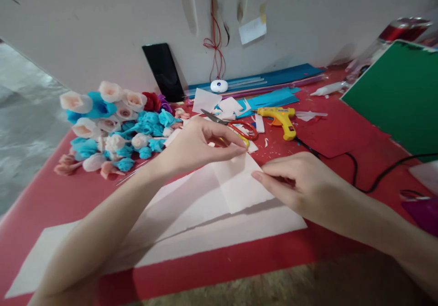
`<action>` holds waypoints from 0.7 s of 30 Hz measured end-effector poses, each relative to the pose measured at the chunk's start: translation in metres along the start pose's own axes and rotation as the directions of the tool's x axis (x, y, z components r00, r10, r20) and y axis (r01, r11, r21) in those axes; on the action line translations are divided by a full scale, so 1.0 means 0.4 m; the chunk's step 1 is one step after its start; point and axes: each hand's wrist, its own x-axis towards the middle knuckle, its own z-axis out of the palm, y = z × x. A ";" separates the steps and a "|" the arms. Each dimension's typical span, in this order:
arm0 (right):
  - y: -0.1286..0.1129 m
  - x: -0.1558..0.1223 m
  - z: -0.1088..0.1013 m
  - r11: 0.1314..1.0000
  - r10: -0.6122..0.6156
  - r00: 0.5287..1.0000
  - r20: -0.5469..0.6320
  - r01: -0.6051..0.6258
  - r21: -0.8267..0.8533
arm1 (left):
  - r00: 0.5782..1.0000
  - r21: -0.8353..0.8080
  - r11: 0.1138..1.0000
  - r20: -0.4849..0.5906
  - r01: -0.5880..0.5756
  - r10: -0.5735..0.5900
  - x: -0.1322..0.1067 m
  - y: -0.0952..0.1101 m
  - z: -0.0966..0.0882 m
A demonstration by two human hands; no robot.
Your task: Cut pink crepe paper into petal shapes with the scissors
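Observation:
A strip of white paper (239,185) is folded over at its right end. My left hand (201,141) pinches the upper corner of that fold between thumb and fingertips. On the fold's right edge, my right hand (290,178) grips the paper with thumb and fingers closed. Beneath lies a longer white sheet (219,242), spread across the red table. Just beyond my left hand are scissors (242,130) with orange and yellow handles, partly hidden by the hand.
Paper flowers (112,132) in blue, white and pink are heaped at left. A yellow glue gun (280,116) with a black cord lies behind my right hand. A phone (164,71) leans on the wall. A green board (397,98) stands at right; paper scraps (229,107) litter the back.

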 end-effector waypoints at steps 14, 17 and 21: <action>0.009 -0.002 0.003 1.000 0.025 0.999 0.043 -0.024 -0.015 | 0.990 -0.105 0.994 -0.131 0.044 -0.058 0.020 -0.030 -0.021; 0.005 -0.002 -0.008 0.999 0.022 0.999 0.025 -0.021 -0.036 | 0.998 -0.153 0.986 0.018 0.070 -0.068 0.028 -0.048 -0.028; 0.011 0.003 -0.041 0.999 0.040 0.999 -0.002 -0.040 -0.030 | 0.964 -0.078 0.985 0.230 0.152 -0.131 0.032 -0.069 -0.047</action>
